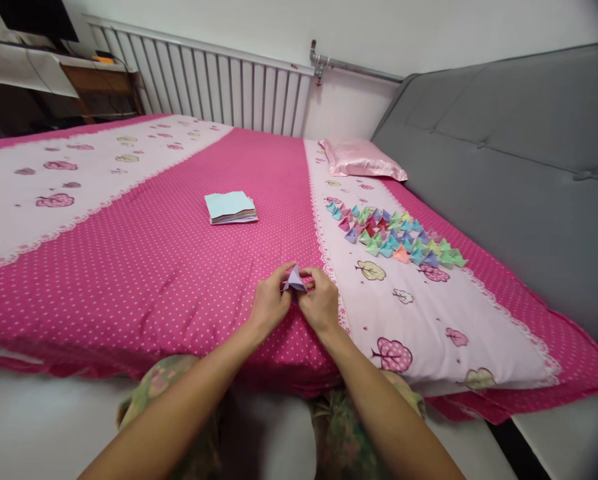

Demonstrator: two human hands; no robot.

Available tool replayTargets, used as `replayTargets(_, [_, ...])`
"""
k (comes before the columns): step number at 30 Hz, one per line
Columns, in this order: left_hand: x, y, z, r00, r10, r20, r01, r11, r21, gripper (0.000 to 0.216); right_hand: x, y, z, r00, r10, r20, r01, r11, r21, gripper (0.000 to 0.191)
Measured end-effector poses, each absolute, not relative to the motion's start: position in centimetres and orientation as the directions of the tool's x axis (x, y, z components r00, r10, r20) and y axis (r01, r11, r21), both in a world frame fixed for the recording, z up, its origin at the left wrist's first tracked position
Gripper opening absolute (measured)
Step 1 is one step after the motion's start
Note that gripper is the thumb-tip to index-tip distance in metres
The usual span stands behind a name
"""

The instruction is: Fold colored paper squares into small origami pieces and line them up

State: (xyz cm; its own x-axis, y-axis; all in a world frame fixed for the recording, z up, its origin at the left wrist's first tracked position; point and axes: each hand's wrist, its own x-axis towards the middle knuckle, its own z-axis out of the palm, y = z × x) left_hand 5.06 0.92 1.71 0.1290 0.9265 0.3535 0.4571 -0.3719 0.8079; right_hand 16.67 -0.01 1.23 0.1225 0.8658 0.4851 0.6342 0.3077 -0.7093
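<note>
Between my two hands is a small purple folded-paper boat (295, 280), its peak pointing up. My left hand (271, 300) pinches its left end, and my right hand (321, 299) pinches the right end. Both hands are just above the pink dotted bedspread (169, 287), near the bed's front edge. Ahead and to the left lies a stack of square coloured paper (231, 207) with a light blue sheet on top. To the right, rows of small folded-paper boats (401, 253) in many colours stand close together on the white printed band.
A pink satin pillow (363, 159) lies at the far right, against the grey padded headboard (499, 133). Behind the bed runs a white radiator (203, 73) with a pipe. A wooden desk (99, 80) with a dark monitor (36, 19) stands at the back left.
</note>
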Motion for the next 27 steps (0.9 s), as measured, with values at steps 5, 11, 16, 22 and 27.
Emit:
replayTargets(5, [5.0, 0.6, 2.0, 0.126, 0.922, 0.365, 0.589, -0.366, 0.721, 0.050, 16.8, -0.1, 1.5, 0.148, 0.855, 0.497, 0.665, 0.286, -0.690, 0.028])
replayTargets(11, [4.9, 0.4, 2.3, 0.131, 0.922, 0.363, 0.648, -0.357, 0.673, 0.041, 16.8, -0.4, 1.9, 0.166, 0.787, 0.594, 0.707, 0.325, -0.628, 0.038])
replayTargets(16, [5.0, 0.4, 2.9, 0.113, 0.935, 0.335, 0.606, -0.332, 0.723, 0.035, 16.9, -0.5, 1.7, 0.093, 0.766, 0.636, 0.755, 0.362, -0.547, 0.024])
replayTargets(22, [5.0, 0.2, 2.8, 0.101, 0.938, 0.332, 0.599, -0.323, 0.733, 0.038, 16.9, -0.5, 1.5, 0.094, 0.832, 0.547, 0.817, 0.249, -0.520, 0.018])
replayTargets(27, [4.9, 0.2, 2.4, 0.176, 0.924, 0.341, 0.670, -0.366, 0.646, 0.039, 16.8, -0.6, 1.7, 0.082, 0.854, 0.514, 0.839, 0.219, -0.498, 0.020])
